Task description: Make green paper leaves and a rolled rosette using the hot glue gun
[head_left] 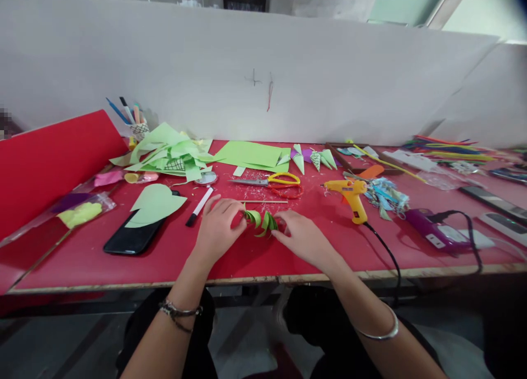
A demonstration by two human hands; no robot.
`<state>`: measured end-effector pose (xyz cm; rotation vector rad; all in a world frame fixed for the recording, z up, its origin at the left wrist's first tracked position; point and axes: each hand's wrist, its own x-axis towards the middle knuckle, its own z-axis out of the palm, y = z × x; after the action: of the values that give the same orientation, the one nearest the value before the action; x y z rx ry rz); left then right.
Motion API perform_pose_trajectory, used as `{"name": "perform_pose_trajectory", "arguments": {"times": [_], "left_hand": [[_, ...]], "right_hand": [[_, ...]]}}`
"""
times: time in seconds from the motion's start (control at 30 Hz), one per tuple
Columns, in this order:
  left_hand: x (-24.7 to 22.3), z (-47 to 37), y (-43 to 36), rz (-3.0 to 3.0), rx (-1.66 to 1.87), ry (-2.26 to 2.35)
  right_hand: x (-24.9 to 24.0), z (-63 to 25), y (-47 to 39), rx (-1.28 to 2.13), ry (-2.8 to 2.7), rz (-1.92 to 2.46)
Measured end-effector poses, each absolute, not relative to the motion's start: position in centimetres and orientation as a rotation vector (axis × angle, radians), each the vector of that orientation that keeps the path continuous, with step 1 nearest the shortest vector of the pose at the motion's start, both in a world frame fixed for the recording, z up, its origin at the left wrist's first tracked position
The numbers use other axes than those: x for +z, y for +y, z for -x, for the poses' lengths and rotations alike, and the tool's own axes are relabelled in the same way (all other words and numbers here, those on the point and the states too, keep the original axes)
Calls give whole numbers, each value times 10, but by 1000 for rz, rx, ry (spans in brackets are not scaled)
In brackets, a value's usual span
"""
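Observation:
Two curled green paper pieces lie between my hands over the red table (pixel 247 258). My left hand (pixel 220 225) has its fingers closed on the left curled green paper (pixel 253 218). At the other side, my right hand (pixel 302 237) pinches the edge of the right curled green paper (pixel 268 224). Just behind the curls is a thin stick (pixel 265 202), and beyond it lie scissors (pixel 267 181) with yellow and red handles. A white marker with a black cap (pixel 200 206) rests left of my left hand.
A yellow glue gun (pixel 349 196) with a black cord lies to the right, near a purple power strip (pixel 438 233). On the left are a black phone (pixel 134 239) under a green paper heart (pixel 157 203), and green paper scraps (pixel 173 154). Green cones (pixel 298 158) stand behind.

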<state>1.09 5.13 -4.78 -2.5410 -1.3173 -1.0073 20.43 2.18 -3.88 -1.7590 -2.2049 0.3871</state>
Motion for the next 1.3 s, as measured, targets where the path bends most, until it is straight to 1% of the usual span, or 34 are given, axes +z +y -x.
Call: {"name": "perform_pose_trajectory", "arguments": {"times": [0.13,0.27,0.43,0.67,0.87,1.3], "left_hand": [[-48,-11,50,2621,-968,-1178],[-47,-13,49,2664,-946,-1149],[-47,-12,50,2846,-907,-1239],[-48,-11,52,3000,-939,-1372],[-48,-13,53,3134,-905,-1485],[-48,-13,54,3154,-855,-1474]], "right_hand": [[-39,-205,25,309,-2214,1794],[-43,-205,28,280,-2176,1791],[-47,-206,30,235,-2115,1860],[-49,-206,26,318,-2092,1749],[-49,-204,24,304,-2099,1752],[-50,-196,21,174,-2156,1815]]}}
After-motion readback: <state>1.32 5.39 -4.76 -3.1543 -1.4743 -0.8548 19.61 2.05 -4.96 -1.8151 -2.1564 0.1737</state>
